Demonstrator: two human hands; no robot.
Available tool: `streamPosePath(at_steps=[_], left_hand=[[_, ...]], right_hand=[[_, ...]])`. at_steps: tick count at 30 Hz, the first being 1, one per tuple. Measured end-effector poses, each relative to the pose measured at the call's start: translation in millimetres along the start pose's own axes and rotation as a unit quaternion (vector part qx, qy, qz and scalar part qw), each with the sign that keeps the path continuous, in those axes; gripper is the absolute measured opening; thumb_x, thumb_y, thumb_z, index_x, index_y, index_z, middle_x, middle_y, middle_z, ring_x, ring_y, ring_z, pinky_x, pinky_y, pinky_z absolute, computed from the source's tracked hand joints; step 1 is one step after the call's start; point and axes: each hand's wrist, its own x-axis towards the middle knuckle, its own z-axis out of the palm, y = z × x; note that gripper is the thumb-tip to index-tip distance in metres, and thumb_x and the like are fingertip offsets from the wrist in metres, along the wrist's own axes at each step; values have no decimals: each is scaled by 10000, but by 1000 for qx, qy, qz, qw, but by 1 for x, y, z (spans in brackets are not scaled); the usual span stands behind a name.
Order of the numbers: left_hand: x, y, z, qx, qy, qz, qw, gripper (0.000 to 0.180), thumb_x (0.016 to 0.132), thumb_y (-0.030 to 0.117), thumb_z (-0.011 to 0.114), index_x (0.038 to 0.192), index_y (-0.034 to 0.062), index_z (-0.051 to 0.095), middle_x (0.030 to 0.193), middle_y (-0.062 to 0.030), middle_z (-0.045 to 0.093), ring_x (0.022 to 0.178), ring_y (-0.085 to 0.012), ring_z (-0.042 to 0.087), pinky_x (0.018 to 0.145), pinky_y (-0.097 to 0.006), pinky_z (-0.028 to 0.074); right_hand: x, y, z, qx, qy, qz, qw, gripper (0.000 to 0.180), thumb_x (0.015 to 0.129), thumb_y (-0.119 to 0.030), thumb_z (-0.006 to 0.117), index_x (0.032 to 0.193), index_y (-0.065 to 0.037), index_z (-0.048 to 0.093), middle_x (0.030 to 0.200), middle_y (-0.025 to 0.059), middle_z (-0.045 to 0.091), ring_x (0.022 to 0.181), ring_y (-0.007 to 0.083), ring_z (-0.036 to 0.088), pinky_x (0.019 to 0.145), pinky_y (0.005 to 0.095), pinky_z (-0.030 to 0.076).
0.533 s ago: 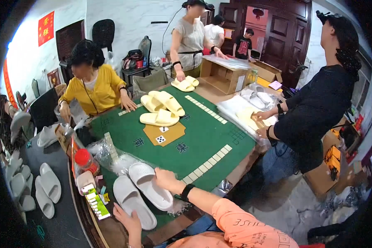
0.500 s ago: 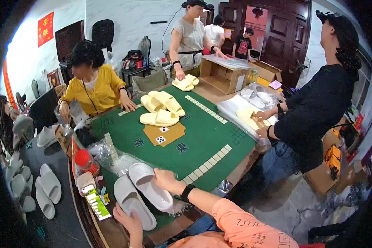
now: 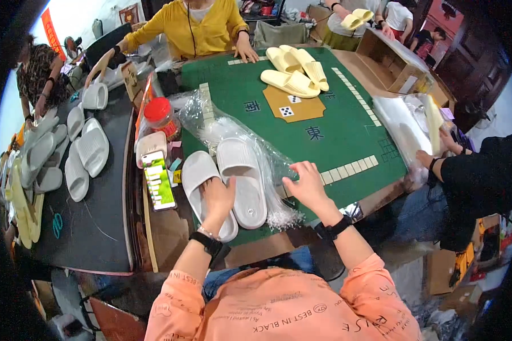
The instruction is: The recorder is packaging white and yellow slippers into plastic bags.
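Grey ribbed rubber slippers [image 3: 227,187], left hand [image 3: 217,198] flat, crinkled clear plastic bag [image 3: 270,170]

The left hand [image 3: 217,196] has moved from the near table edge up onto the left slipper [image 3: 205,187]. The right hand [image 3: 306,184] has shifted right, off the slippers onto the clear plastic bag [image 3: 250,136].

The green counter [image 3: 347,136] carries a pair of white slippers [image 3: 224,184] at its near left corner, side by side on a crumpled clear plastic bag [image 3: 233,133]. Three pale yellow slippers [image 3: 294,71] are heaped toward the far edge (just beyond a tan centre panel [image 3: 293,105] holding dice). Rows of cream tiles [image 3: 352,167] line the near and right edges. More clear bags [image 3: 401,122] lie at the right edge.
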Motion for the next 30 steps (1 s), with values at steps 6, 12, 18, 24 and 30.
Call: streamPosePath(at_steps=[6,12,18,24,30], left_hand=[[1,-2,-3,-17,-29,-49,998,355,821,233,478,852,-112,553,996,-283,533,983,-408,474,886,-449,341],[-10,6,-9,-32,52,13,998,301,827,232,470,748,-40,574,759,-233,575,760,-356,566,686,-446,419],[-8,28,9,6,52,29,998,277,815,216,466,800,-37,578,806,-211,593,791,-352,571,744,-430,430],[8,13,15,60,-119,-11,991,260,785,199,482,827,-21,613,875,-219,605,842,-317,589,767,-422,435],[9,4,25,86,-35,-1,996,396,787,265,496,922,-104,541,1014,-277,531,1003,-369,484,925,-439,300]], right_hand=[[21,-17,39,-68,-19,-9,997,418,656,-281,666,902,19,511,957,174,498,927,335,463,806,416,394],[57,-23,57,-78,-144,51,985,255,676,-101,546,875,35,459,751,271,582,725,423,579,658,483,469],[75,47,43,-61,-128,66,988,281,716,-143,577,936,5,486,795,213,594,770,369,581,672,446,462],[39,28,-20,121,-40,56,990,256,769,-177,603,947,-7,534,693,120,582,645,223,567,616,313,449],[-75,22,-55,132,-71,164,975,146,768,-134,602,819,0,578,701,127,598,608,214,568,573,299,441]])
